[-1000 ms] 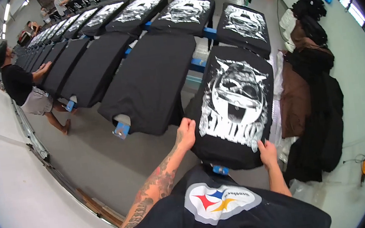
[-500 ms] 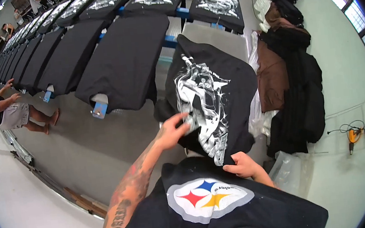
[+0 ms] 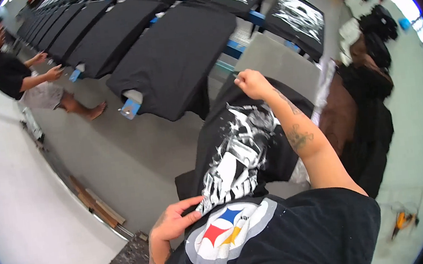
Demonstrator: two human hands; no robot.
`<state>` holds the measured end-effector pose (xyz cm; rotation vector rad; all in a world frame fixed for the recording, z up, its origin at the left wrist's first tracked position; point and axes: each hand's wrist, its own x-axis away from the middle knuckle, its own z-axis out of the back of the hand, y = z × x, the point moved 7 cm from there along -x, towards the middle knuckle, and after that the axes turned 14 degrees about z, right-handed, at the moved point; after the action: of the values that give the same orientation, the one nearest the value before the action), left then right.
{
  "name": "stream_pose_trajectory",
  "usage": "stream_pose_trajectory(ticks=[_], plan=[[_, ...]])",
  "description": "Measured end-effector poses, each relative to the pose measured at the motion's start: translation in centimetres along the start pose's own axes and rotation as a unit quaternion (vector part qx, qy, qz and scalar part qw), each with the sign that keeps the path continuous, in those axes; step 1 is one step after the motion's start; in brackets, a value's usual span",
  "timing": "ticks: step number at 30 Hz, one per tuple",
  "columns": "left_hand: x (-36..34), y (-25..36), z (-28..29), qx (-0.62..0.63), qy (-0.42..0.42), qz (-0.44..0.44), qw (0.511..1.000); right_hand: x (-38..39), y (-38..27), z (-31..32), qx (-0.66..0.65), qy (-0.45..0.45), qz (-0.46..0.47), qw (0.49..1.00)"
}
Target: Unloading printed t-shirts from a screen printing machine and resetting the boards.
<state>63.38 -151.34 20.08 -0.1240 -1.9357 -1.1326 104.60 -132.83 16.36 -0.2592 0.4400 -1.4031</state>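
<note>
A black T-shirt point(image 3: 213, 147) with a white graphic is partly lifted off a grey platen point(image 3: 279, 59), hanging toward my body with its print creased. My right hand point(image 3: 251, 84), arm stretched forward, grips the shirt's far edge beside the bare top of that platen. My left hand point(image 3: 179, 219) is low by my waist, thumb and fingers holding the near end of the print. Just left of the platen, a plain black shirt point(image 3: 176, 52) lies stretched over another one, with a blue bracket point(image 3: 129, 107) at its neck opening.
Rows of platens with printed shirts point(image 3: 292, 18) run leftward. A barefoot co-worker point(image 3: 9, 77) stands by the near row at left. Dark and brown fabric piles point(image 3: 370, 129) lie along the right wall, near a yellow tool point(image 3: 401, 221). A white ledge point(image 3: 16, 206) curves along the left.
The printed shirt has come up off its platen toward me, uncovering the grey surface. My right hand has moved far forward and up; my left hand has dropped back toward my waist.
</note>
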Motion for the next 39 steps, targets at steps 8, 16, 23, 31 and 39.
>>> stream_pose_trajectory(ticks=[8,16,23,31,39], plan=[[8.4,2.0,-0.4,0.231,0.284,-0.185,0.912,-7.9,3.0,-8.5,0.168,-0.307,-0.083,0.933],[11.6,-1.7,-1.3,0.336,0.384,-0.290,0.810,-6.6,-1.9,-7.5,0.033,-0.140,0.028,0.989],[25.2,-6.9,-0.2,0.349,0.452,-0.452,0.686,3.9,-15.0,-4.8,-0.087,-0.138,0.001,0.987],[34.4,-17.7,-0.7,0.314,0.508,-0.468,0.651,14.1,-23.2,-9.0,0.018,-0.404,0.104,0.909],[37.7,-23.2,-1.6,0.290,0.563,-0.442,0.635,14.2,-29.2,-6.2,-0.419,-0.311,-0.003,0.853]])
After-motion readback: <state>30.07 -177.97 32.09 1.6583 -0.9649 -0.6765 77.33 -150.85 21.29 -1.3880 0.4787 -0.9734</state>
